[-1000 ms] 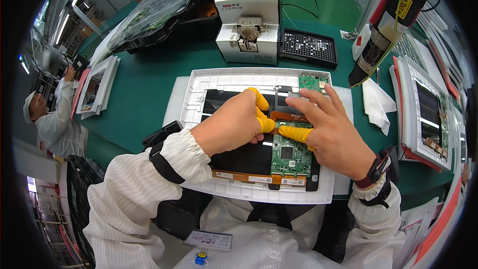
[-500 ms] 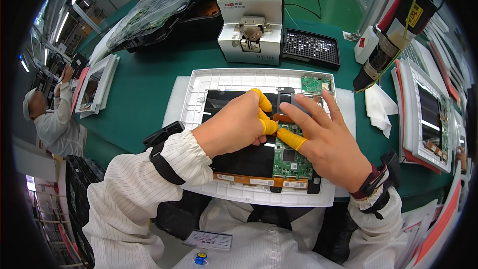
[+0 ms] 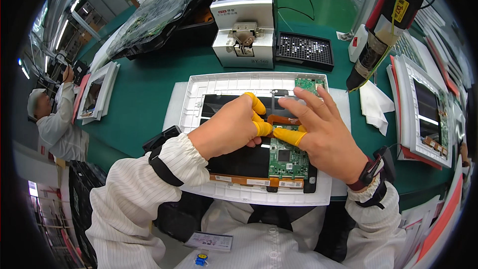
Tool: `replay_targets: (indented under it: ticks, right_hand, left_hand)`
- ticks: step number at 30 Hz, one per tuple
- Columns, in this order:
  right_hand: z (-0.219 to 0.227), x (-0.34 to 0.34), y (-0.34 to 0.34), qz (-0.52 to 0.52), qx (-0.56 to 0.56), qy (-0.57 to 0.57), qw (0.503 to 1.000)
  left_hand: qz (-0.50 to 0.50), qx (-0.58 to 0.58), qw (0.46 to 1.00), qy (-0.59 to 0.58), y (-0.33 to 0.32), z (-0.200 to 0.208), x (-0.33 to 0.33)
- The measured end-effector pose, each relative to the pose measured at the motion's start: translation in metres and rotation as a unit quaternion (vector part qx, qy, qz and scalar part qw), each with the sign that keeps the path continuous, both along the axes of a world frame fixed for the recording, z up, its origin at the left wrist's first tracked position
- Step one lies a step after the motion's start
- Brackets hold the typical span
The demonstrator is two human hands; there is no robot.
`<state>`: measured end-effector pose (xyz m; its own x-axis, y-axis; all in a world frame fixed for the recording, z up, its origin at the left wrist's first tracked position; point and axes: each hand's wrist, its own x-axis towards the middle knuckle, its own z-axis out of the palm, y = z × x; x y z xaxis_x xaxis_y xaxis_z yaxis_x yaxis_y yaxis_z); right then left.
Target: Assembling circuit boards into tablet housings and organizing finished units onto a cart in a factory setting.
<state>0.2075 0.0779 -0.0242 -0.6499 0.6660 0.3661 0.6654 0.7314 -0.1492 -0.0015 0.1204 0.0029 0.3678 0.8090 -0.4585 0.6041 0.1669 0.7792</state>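
Observation:
A white plastic frame (image 3: 199,82) lies before me with a black panel (image 3: 239,162) in it. On the panel's right part sits a green circuit board (image 3: 294,157), and an orange flex cable (image 3: 285,119) runs at its upper edge. My left hand (image 3: 229,124), yellow cots on its thumb and forefinger, is curled closed; its fingertips meet the board's upper left corner beside the cable. Whatever it pinches is hidden. My right hand (image 3: 326,137) rests its yellow-cotted thumb by the same corner, below the cable, while its other fingers spread over the frame's upper right.
Behind the frame stand a silver-white screw feeder (image 3: 244,25) and a black perforated tray (image 3: 304,50). An electric screwdriver (image 3: 371,60) hangs at right above a white cloth (image 3: 374,107). More framed panels (image 3: 430,114) stack at far right. A co-worker (image 3: 52,114) is at far left.
The whole view has shifted slightly. My right thumb now lies flatter, and a little more of the orange flex cable shows. Both hands stay at the same corner of the board.

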Motion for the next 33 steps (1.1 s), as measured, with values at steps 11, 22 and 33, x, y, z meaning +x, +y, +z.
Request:
replay_targets:
  ticks: [11,22,33]
  right_hand:
    - [0.010,0.021,0.005,-0.068,-0.017,0.132,0.989]
    - [-0.002,0.043,0.003,-0.181,-0.099,0.124,0.971]
    - [-0.013,0.038,0.003,-0.125,-0.060,0.077,0.987]
  left_hand:
    - [-0.024,-0.016,0.998,0.052,0.001,0.018,0.005]
    - [-0.136,0.300,0.937,0.113,0.038,0.008,0.039]
    - [-0.200,0.379,0.890,0.159,0.030,-0.014,0.044]
